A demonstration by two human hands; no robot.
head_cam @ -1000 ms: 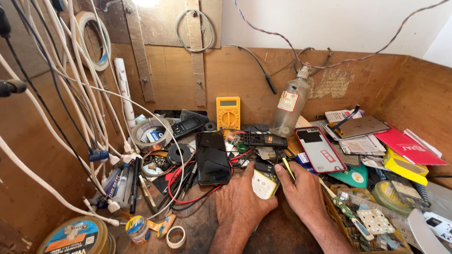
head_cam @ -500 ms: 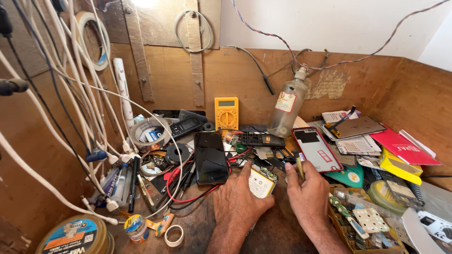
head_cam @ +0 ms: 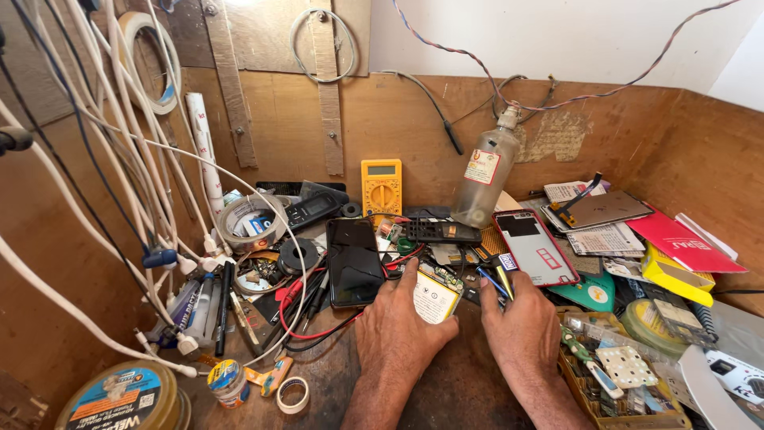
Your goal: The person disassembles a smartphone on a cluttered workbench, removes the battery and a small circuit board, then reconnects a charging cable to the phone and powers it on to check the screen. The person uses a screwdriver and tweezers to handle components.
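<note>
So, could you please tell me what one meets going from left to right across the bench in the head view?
Round tin → tape roll → black phone → left hand → right hand → red-edged phone → yellow box.

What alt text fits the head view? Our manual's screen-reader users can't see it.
A person's left hand steadies a small opened phone with a white battery on a cluttered wooden workbench, while the right hand holds thin tools. A black smartphone and yellow multimeter lie behind.
</note>
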